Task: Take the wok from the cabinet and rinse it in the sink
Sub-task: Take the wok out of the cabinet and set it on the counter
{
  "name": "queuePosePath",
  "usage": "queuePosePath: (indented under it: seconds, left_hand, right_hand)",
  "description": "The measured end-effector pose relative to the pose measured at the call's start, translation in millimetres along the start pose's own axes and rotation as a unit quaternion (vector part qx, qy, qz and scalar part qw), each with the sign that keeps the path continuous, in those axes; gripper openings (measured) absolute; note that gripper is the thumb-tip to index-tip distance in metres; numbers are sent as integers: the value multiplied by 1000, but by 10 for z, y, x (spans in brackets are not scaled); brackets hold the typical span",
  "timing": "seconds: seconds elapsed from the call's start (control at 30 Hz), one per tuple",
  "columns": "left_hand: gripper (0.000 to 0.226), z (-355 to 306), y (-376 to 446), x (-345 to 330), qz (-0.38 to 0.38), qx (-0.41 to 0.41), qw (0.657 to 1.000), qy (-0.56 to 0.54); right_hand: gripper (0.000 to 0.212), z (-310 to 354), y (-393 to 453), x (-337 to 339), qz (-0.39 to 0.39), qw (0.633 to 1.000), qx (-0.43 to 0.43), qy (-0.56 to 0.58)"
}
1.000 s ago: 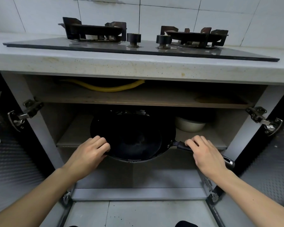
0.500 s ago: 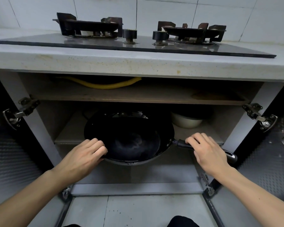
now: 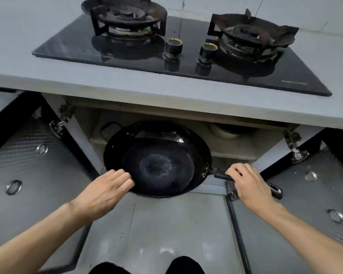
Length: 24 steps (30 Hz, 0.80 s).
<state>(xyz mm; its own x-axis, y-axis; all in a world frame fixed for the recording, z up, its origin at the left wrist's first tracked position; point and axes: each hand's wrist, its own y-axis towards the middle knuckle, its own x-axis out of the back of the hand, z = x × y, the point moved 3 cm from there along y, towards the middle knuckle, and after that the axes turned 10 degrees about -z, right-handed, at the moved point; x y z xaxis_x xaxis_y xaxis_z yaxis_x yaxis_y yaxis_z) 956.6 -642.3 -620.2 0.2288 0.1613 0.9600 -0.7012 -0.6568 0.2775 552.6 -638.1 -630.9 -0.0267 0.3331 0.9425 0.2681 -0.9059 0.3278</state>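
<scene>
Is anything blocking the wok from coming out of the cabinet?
Nothing visible does. Both doors are swung wide, and the wok, held by the left hand and right hand, already projects past the open front.

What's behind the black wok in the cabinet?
Behind the round black wok, a white bowl sits on the cabinet shelf to the right; a metal piece shows over its rim. The rest is hidden.

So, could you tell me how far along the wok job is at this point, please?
Done: both cabinet doors stand open. In hand: the wok is coming out, about half past the shelf edge; the right hand holds its handle and the left hand grips the rim. Left: lifting it clear, carrying it to the sink, which is not in view, and rinsing it.
</scene>
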Motion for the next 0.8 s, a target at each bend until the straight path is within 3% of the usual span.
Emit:
queuePosePath:
  seconds: [0.37, 0.47, 0.57, 0.8]
  left_hand:
    - [3, -896, -430, 1464, 10, 48, 998, -42]
    - [12, -1165, -501, 1892, 19, 62, 997, -45]
    - [2, -1384, -539, 2272, 19, 74, 996, -53]
    - [5, -1635, -516, 3046, 20, 77, 996, -51]
  right_hand:
    - [62, 137, -117, 1439, 55, 993, 92, 49]
    - [59, 158, -165, 1819, 74, 990, 103, 54]
    - [62, 164, -224, 2196, 90, 989, 111, 46]
    - [67, 184, -181, 3013, 106, 988, 105, 33]
